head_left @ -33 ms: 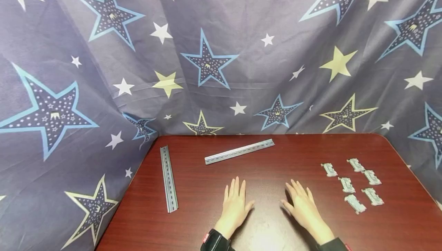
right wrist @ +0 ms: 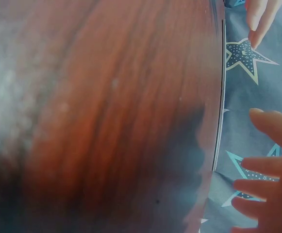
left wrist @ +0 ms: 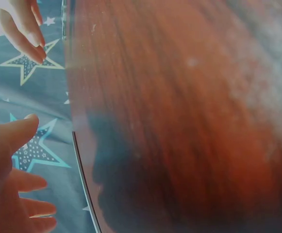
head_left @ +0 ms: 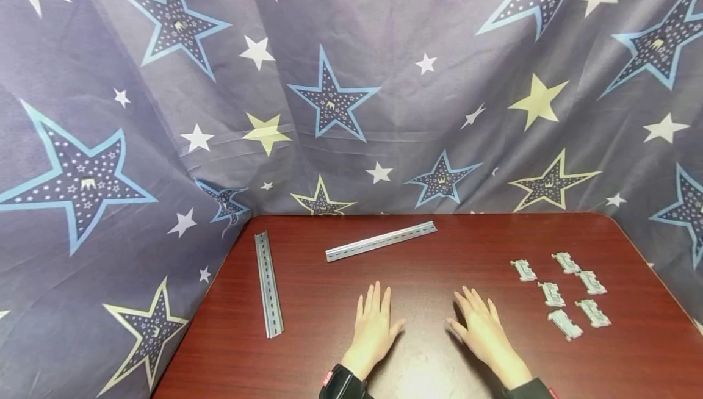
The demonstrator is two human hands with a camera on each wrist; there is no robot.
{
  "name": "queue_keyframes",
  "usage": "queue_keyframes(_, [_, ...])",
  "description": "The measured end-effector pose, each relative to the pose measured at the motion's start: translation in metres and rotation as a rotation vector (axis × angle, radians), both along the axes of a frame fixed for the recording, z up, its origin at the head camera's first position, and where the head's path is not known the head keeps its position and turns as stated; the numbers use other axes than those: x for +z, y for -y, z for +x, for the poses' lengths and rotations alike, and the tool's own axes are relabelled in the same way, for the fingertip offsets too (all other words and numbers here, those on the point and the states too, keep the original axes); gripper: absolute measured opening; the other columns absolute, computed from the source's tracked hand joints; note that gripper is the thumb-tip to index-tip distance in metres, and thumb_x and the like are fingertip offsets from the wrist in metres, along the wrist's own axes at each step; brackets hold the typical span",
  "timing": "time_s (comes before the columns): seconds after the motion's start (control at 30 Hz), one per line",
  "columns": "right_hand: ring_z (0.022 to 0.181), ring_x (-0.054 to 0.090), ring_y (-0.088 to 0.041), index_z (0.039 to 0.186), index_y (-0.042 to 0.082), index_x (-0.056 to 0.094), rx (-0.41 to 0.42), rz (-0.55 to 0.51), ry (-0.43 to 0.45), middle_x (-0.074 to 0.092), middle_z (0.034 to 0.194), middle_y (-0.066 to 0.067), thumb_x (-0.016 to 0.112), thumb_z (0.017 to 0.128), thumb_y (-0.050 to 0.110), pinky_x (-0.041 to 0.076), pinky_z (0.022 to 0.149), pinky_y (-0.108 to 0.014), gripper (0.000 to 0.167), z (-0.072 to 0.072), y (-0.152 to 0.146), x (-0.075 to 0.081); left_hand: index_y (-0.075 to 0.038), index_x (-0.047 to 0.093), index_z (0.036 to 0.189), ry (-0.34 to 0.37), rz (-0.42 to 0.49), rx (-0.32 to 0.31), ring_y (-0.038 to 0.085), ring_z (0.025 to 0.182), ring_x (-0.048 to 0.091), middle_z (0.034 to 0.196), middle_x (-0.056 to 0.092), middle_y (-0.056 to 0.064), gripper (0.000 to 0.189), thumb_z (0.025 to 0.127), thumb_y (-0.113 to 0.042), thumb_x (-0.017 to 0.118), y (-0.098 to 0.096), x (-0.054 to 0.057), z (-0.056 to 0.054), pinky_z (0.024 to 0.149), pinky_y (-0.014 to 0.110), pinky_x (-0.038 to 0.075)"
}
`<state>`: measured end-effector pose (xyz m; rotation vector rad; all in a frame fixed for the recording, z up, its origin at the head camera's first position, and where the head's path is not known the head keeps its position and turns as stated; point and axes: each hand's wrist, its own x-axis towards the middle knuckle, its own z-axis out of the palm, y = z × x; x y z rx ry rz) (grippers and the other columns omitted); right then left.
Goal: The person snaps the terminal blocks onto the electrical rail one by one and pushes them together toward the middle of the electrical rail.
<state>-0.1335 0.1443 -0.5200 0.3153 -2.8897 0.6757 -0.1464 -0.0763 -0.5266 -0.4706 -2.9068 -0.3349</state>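
My left hand (head_left: 371, 329) is held palm down over the front middle of the table, its fingers straight and thumb spread. To its right, my right hand (head_left: 484, 332) has the same pose, and neither hand holds anything. Beyond the left hand, a slotted metal rail (head_left: 381, 241) lies aslant near the back edge. A second slotted metal rail (head_left: 268, 285) lies lengthwise at the left side. Several small pale grey plastic pieces, like terminal blocks (head_left: 551, 294), lie loose to the right of my right hand. Both wrist views show the extended fingers (left wrist: 31, 182) of the hands.
The reddish-brown wooden table (head_left: 439, 280) has a rounded back right corner. A grey-blue curtain (head_left: 357, 161) printed with stars hangs behind it and along its sides. A dark wrist strap (head_left: 343, 382) sits on my left wrist.
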Motion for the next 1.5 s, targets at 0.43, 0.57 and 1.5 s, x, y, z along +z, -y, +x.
queue_keyframes(0.43, [0.109, 0.045, -0.041, 0.114, -0.002, 0.055, -0.015, -0.111, -0.08, 0.05, 0.116, -0.025, 0.063, 0.08, 0.018, 0.03, 0.089, -0.056, 0.04, 0.001, -0.001, 0.01, -0.001, 0.041, 0.129, 0.078, -0.032, -0.039, 0.032, 0.125, 0.032, 0.133, 0.036, 0.022, 0.064, 0.082, -0.04, 0.056, 0.01, 0.014, -0.009, 0.1, 0.046, 0.023])
queue_keyframes(0.57, [0.1, 0.053, -0.035, 0.108, 0.0, 0.059, -0.003, -0.172, -0.091, 0.057, 0.106, -0.016, 0.063, 0.08, 0.016, 0.037, 0.085, -0.05, 0.032, 0.0, -0.004, 0.016, 0.0, 0.045, 0.125, 0.077, -0.066, -0.097, 0.032, 0.117, 0.042, 0.125, 0.046, 0.021, 0.058, 0.082, -0.037, 0.057, 0.026, 0.027, -0.029, 0.098, 0.043, 0.028])
queue_keyframes(1.5, [0.071, 0.059, -0.013, 0.101, 0.008, 0.063, -0.045, -0.22, 0.127, 0.064, 0.084, 0.0, 0.061, 0.082, 0.014, 0.046, 0.068, -0.033, 0.02, 0.003, -0.027, 0.018, 0.009, 0.043, 0.121, 0.065, 0.001, 0.044, 0.042, 0.116, 0.038, 0.122, 0.045, 0.027, 0.053, 0.08, -0.018, 0.063, 0.107, -0.016, -0.144, 0.093, 0.052, 0.03])
